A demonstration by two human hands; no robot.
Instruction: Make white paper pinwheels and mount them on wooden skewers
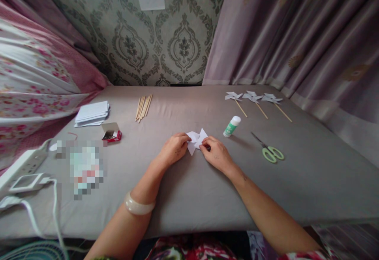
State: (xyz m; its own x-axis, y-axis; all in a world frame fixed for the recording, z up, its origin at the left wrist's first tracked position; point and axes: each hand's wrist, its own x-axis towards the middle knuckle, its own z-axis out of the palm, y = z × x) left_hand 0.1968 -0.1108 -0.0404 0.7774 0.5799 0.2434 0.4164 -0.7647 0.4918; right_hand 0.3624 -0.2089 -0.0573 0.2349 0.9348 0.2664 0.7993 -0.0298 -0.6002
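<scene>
A folded white paper pinwheel (196, 139) lies on the grey table (189, 189) in the middle. My left hand (174, 148) presses its left side with curled fingers. My right hand (215, 154) pinches its right side with thumb and fingertips. Both hands rest on the cloth. A white bangle (138, 206) sits on my left wrist.
A glue stick (231, 126) stands right of the hands, green scissors (269, 149) beyond it. Three finished pinwheels on sticks (253, 98) lie at the back right. Wooden sticks (143, 107), a paper stack (92, 113), a small red box (111, 132) and a power strip (22, 165) lie left.
</scene>
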